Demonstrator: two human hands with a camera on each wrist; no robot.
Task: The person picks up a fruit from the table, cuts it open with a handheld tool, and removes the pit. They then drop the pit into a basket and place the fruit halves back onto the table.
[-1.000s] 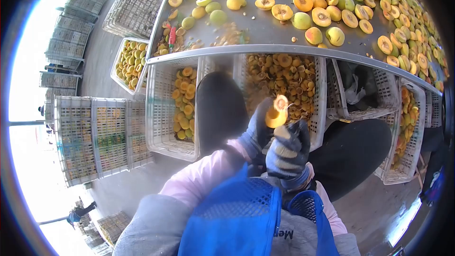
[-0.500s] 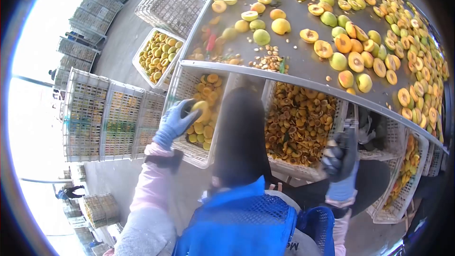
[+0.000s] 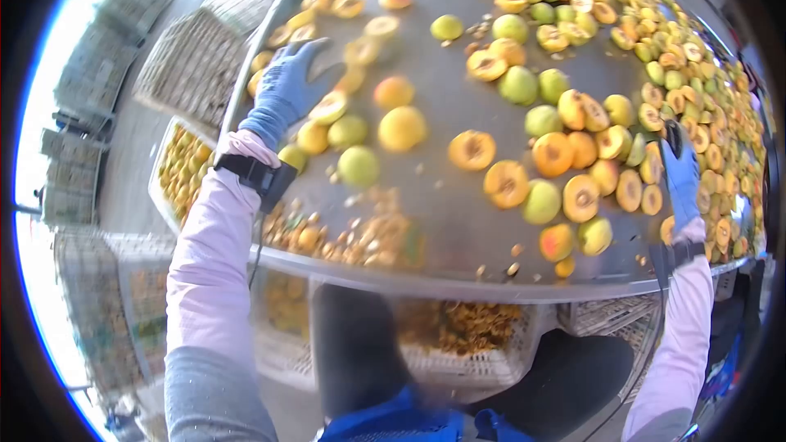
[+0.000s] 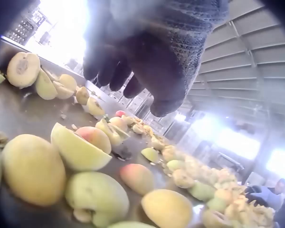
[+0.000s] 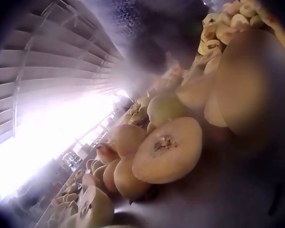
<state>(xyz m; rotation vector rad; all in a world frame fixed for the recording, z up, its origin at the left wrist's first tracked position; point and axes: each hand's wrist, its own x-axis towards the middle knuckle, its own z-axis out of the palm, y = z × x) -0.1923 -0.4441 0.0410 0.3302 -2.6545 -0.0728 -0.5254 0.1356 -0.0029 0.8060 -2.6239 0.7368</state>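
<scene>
The gloved left hand (image 3: 288, 88) is over the left part of the metal table (image 3: 442, 221), fingers spread above halved fruit, holding nothing visible. In the left wrist view that hand (image 4: 142, 57) hangs above fruit halves (image 4: 80, 147), its fingers apart from them. At the table's right side the gloved right hand (image 3: 681, 176) reaches among the heaped fruit (image 3: 720, 147), fingers pointing away from the body. A dark blurred part of the right hand (image 5: 156, 42) shows over the fruit in the right wrist view; a halved fruit (image 5: 168, 149) lies close by. Whether its fingers touch any fruit is hidden.
Below the table edge (image 3: 458, 290) stands a crate (image 3: 483, 364) of brown-orange scraps between the knees. Another crate of fruit (image 3: 182, 165) is beyond the table's left edge, with stacked crates (image 3: 192, 61) further off. Pits and scraps (image 3: 368, 233) lie near the front edge.
Both hands have risen from above the crates to over the table, the left forward, the right forward and rightward. The yellow fruit is gone from the left hand. The view has shifted toward the tabletop.
</scene>
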